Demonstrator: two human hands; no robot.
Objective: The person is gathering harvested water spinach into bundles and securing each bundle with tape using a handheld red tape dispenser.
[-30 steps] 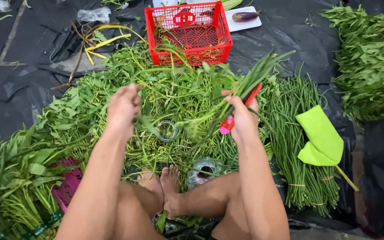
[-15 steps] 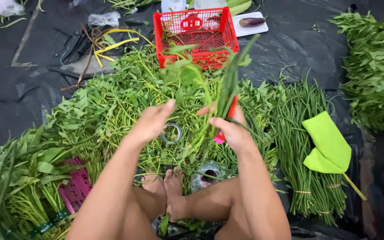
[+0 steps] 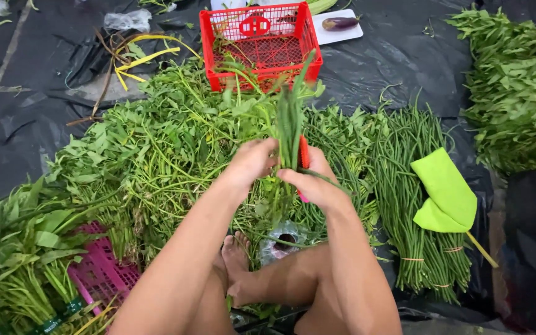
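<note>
Bundle: a bunch of green stems [image 3: 290, 133] is being held upright btwn both hands, above the heap of leafy greens [image 3: 156, 149].
Long axis: near vertical in the head view; leafy tips are pointing up twd the red crate [image 3: 259, 43], cut ends are pointing down twd the feet [image 3: 237, 260].
Left hand [image 3: 252, 162]: fingers are being curled ag. the left side of the stems, low on the bunch; looks clenched, though full wrap can't be told.
Right hand [image 3: 311, 180]: is being closed round the stems from the right, w/ a red-handled tool [image 3: 304, 155] pinned ag. them; blade is hidden.
Relation: stems are lying right btwn the two sets of fingers, touching both; neither hand is clearly nearer, right is sitting slightly lower.
Tape roll [image 3: 283, 239]: is lying on the greens just below the hands, by the feet.
Nearby: long beans [image 3: 417, 205] are lying in tied bundles to the right, w/ a green cloth [image 3: 445, 192] resting on them; a pink crate [image 3: 103, 273] is being half buried at lower left.
</note>
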